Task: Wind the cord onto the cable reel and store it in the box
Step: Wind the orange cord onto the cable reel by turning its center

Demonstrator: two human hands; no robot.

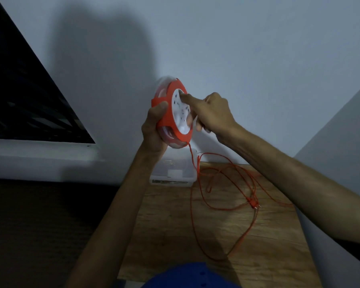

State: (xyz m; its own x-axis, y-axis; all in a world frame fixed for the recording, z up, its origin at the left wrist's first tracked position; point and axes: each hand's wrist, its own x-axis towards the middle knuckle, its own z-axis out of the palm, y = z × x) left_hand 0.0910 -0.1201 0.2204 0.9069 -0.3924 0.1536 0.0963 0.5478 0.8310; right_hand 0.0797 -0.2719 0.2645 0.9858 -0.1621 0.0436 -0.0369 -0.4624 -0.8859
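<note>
Orange plastic rims the cable reel, which is held up in the air in front of a pale wall, tilted so that its white socket face looks toward the right. The left hand grips the reel from the left and below, thumb pressed on the orange rim and the other fingers wrapped out of sight behind it. The right hand reaches in from the right with its index finger extended against the upper part of the white face and the remaining fingers curled loosely near the lower edge; whether they pinch a knob there I cannot tell, since that spot is blurred. Some orange cord shows already coiled inside the reel's clear side. From the bottom of the reel the orange cord drops straight down and spreads in loose, overlapping loops over the wooden counter, with its plug lying among the loops toward the right. A translucent plastic box sits on the counter against the wall, directly under the reel and just left of the hanging cord. A dark window fills the upper left, and blue cloth shows at the bottom edge.
</note>
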